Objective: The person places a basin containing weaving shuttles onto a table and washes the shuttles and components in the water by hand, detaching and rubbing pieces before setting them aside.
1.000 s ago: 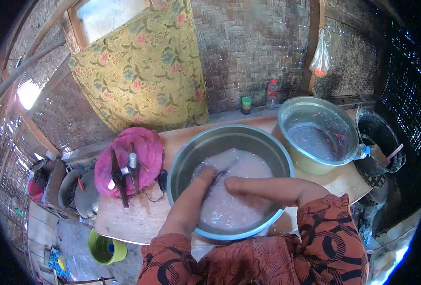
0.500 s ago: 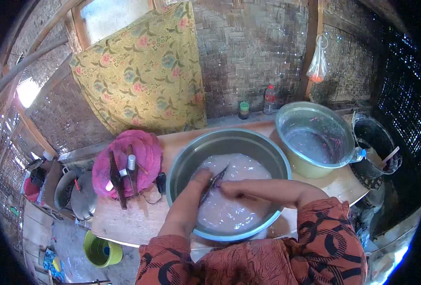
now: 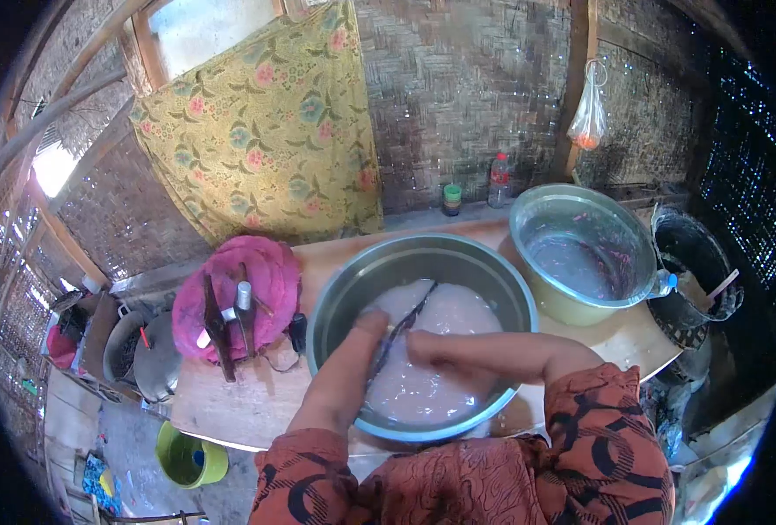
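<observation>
A large grey-green basin point(image 3: 335, 262) with cloudy pinkish liquid point(image 3: 445, 319) stands before me. Both my hands are dipped into that liquid near its middle. My left hand point(image 3: 373, 324) is on the left, its fingers hidden under the surface. Close by on the right, my right hand point(image 3: 420, 346) also has its fingers submerged. A long, narrow dark strip point(image 3: 399, 325), perhaps wet cloth, runs slantwise between the hands, its upper end showing above the liquid. Whether either hand grips it, I cannot tell.
Right of the basin stands a yellowish tub point(image 3: 572, 302) with purple residue inside, then a dark bucket point(image 3: 694, 236). On the left lies a pink bundle point(image 3: 270, 254) bearing knife-like tools point(image 3: 215, 319). A bottle point(image 3: 499, 182) and a small jar point(image 3: 452, 200) stand along the wall.
The dark strip between my hands looks narrower and straighter, its upper end reaching further up and right. My hands stay almost in place.
</observation>
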A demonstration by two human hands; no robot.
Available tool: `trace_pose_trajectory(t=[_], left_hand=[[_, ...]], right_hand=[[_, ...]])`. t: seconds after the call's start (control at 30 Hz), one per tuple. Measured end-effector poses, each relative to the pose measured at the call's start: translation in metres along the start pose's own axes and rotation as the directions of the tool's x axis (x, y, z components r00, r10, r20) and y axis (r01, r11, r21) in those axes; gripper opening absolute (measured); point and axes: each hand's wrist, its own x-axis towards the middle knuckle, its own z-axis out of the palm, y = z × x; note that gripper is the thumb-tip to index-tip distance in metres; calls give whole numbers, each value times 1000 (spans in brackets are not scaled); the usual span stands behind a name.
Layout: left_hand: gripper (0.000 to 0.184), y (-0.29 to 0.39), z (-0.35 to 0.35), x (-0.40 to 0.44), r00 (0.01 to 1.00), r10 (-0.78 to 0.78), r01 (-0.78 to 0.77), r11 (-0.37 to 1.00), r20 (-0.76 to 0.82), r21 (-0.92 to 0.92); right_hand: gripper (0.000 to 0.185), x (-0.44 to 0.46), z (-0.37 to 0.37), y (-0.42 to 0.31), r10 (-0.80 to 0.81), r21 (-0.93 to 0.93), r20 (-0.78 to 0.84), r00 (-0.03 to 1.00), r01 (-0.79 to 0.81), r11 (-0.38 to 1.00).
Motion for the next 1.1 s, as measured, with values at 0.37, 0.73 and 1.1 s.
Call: trace_pose_trajectory(t=[0.37, 0.73, 1.1], left_hand=[[25, -56, -63, -1, 901, -340, 331, 940, -269, -78], [19, -55, -13, -3, 783, -507, 324, 827, -359, -460], [34, -75, -5, 0, 789, -432, 324, 897, -437, -302]], right_hand=[[32, -48, -67, -55, 250, 196, -44, 967, -237, 952], [43, -59, -66, -71, 256, 170, -293, 921, -213, 962], [32, -64, -71, -69, 282, 112, 46, 958, -285, 952]])
